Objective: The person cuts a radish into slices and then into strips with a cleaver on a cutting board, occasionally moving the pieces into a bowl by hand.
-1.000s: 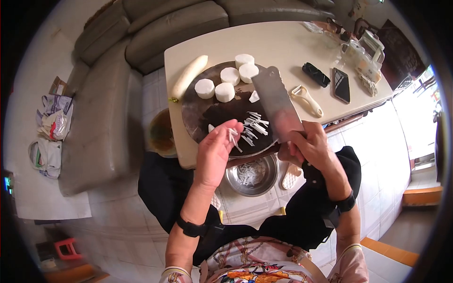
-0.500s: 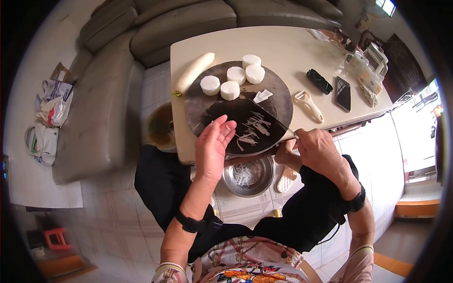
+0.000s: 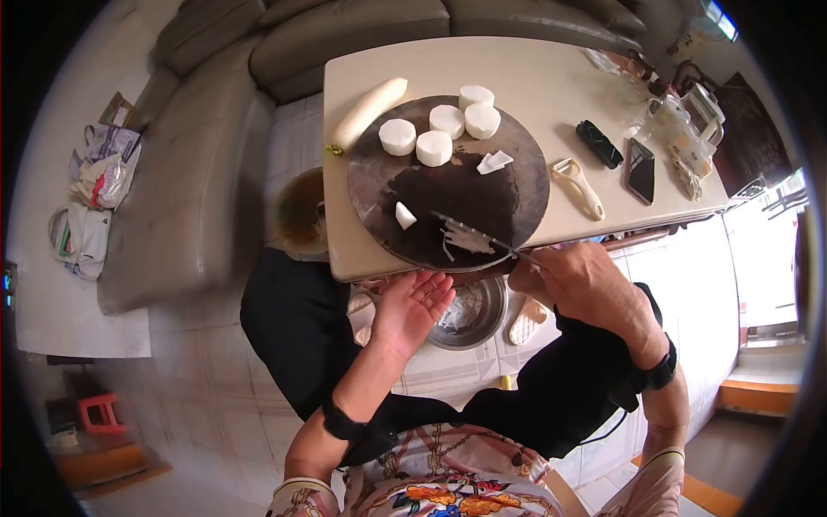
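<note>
My right hand [image 3: 573, 280] grips a knife [image 3: 478, 234], its blade seen nearly edge-on. The blade lies over the near part of a round dark cutting board [image 3: 366, 194], behind a small heap of white radish strips [image 3: 469, 241]. Open and palm up, my left hand [image 3: 415, 306] is just below the board's near edge, partly over a metal basin [image 3: 498, 319] that has radish strips in it. A small radish chunk [image 3: 405, 215] lies left of the strips. Several thick round radish pieces [image 3: 433, 148] stand at the board's far side, with thin slices [image 3: 494, 162] nearby.
A whole white radish [image 3: 370, 112] lies left of the board on the table [image 3: 551, 69]. To the right are a peeler [image 3: 579, 188], a black case [image 3: 600, 144], a phone [image 3: 640, 171] and a clear jug [image 3: 676, 129]. A bucket [image 3: 300, 215] stands beside the table.
My left hand has moved down from above the board to its near edge. The knife has come nearer with the strips gathered before it. A small radish chunk now shows on the board.
</note>
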The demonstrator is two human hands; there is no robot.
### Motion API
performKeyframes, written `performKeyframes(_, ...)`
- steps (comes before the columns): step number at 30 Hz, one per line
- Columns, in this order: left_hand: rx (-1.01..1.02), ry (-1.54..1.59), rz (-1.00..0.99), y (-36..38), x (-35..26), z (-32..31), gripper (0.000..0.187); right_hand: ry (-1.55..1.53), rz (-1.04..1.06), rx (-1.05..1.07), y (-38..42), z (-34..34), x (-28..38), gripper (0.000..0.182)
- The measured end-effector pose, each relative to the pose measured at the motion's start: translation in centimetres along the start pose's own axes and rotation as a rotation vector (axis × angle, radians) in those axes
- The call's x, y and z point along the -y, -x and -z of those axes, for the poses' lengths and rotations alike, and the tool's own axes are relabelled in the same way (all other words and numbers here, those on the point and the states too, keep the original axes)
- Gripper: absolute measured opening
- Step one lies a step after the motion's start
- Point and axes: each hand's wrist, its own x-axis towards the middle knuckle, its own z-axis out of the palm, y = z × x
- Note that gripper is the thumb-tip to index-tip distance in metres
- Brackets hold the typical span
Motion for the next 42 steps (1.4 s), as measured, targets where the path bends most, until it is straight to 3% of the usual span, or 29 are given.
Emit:
performKeyframes(5,0.016,0.142,0.061,-1.3,1.2,0.4,0.019,0.023,0.038,0.076,1.6,1.0,2.1,0.021)
performKeyframes(8,0.065,0.104,0.012,-1.6,2.0,0.9,0.019,-0.077,-0.051,0.126,2.5,1.5,2.9,0.019)
performKeyframes(11,0.096,0.154,-0.025,-1.5,2.3,0.7,0.017,-0.171,0.008,0.106,3.4,0.6,2.3,0.017)
performKeyframes(13,0.214,0.102,-0.029,-1.2,2.0,0.7,0.015,-0.232,0.006,0.096,3.7,-0.2,1.8,0.014)
performKeyframes(17,0.196,0.000,-0.059,-0.7,2.2,0.2,0.015,-0.438,-0.066,0.115,4.1,-0.1,0.9,0.004)
performKeyframes(20,0.174,-0.015,-0.038,-1.0,2.6,0.3,0.017,-0.567,-0.258,0.121,4.7,0.3,0.3,0.010)
performKeyframes(28,0.121,-0.057,-0.018,-1.1,4.0,-1.2,0.015,-0.817,-0.417,0.118,6.3,2.0,-0.6,0.013)
performKeyframes(31,0.066,-0.031,-0.010,-1.0,4.4,-2.5,0.014,-0.825,-0.413,0.027,6.8,1.2,-0.8,0.022)
performKeyframes(34,0.024,0.005,0.002,-1.0,4.7,-3.2,0.011,-0.808,-0.437,0.084,7.3,1.3,-1.1,0.014)
performKeyframes(42,-0.095,-0.115,-0.060,-1.3,5.0,-4.3,0.012,-0.819,-0.369,0.034,8.0,0.9,-1.1,0.015)
